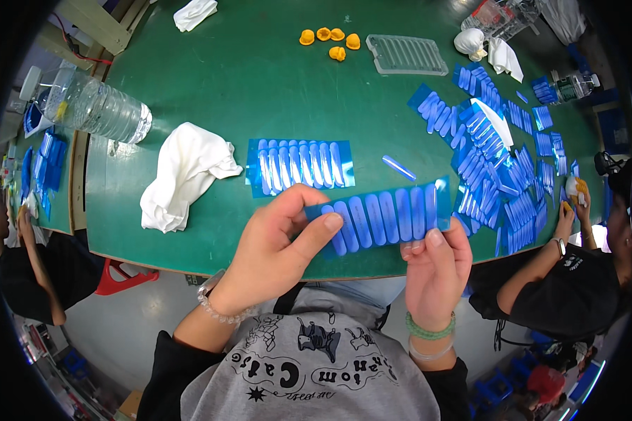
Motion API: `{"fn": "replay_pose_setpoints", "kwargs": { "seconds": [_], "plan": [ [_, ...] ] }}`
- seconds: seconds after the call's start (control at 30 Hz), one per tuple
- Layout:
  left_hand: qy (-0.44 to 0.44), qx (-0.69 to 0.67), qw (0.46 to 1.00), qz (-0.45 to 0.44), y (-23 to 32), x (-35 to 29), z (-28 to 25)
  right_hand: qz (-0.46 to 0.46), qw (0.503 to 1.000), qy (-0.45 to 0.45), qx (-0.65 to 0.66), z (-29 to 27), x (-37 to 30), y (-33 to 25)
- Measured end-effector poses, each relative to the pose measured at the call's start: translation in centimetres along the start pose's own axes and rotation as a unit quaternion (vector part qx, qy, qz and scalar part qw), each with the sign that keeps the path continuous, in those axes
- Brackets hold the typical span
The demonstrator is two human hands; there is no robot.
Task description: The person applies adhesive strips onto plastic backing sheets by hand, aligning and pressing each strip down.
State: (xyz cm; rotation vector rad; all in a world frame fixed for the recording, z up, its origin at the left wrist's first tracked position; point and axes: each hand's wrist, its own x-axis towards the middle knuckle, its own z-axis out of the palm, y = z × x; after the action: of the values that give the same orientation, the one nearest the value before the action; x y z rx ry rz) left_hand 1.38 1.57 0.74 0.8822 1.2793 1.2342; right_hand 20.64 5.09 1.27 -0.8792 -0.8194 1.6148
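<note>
Between my two hands, just above the table's near edge, is a blue film sheet (384,219) bearing a row of several long rounded strips. My left hand (279,235) pinches its left end, thumb on top. At the lower right corner my right hand (437,263) grips it between thumb and fingers. Beyond my left hand a stack of similar blue film sheets (300,165) lies flat on the green table (260,84). One loose blue strip (399,167) rests to the right of that stack.
A white cloth (187,175) and a large water bottle (95,105) are at left. Blue sheets (495,161) pile up at right. Yellow finger cots (337,53) and a clear ribbed tray (407,55) sit farther back. Co-workers sit on both sides; one person's hand (565,217) shows at right.
</note>
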Motion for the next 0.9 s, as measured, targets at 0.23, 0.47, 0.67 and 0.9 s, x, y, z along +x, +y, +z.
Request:
{"fn": "replay_pose_setpoints", "kwargs": {
  "seconds": [0.23,0.47,0.67,0.9],
  "plan": [
    [-0.010,-0.108,0.994,-0.010,1.0,-0.5,0.1,0.071,0.996,0.052,-0.013,0.3,-0.2,0.6],
    [0.016,-0.049,0.998,-0.024,-0.7,-2.4,-1.7,0.105,0.985,0.016,-0.137,0.7,-1.6,1.2],
    [0.032,0.062,0.998,0.000,-0.6,-3.1,-3.4,0.139,0.960,-0.010,-0.241,2.2,-1.3,1.4],
    [0.141,0.286,0.935,0.153,-0.4,-1.5,-4.8,0.108,0.949,-0.027,-0.295,4.5,1.9,2.0]
  ]
}}
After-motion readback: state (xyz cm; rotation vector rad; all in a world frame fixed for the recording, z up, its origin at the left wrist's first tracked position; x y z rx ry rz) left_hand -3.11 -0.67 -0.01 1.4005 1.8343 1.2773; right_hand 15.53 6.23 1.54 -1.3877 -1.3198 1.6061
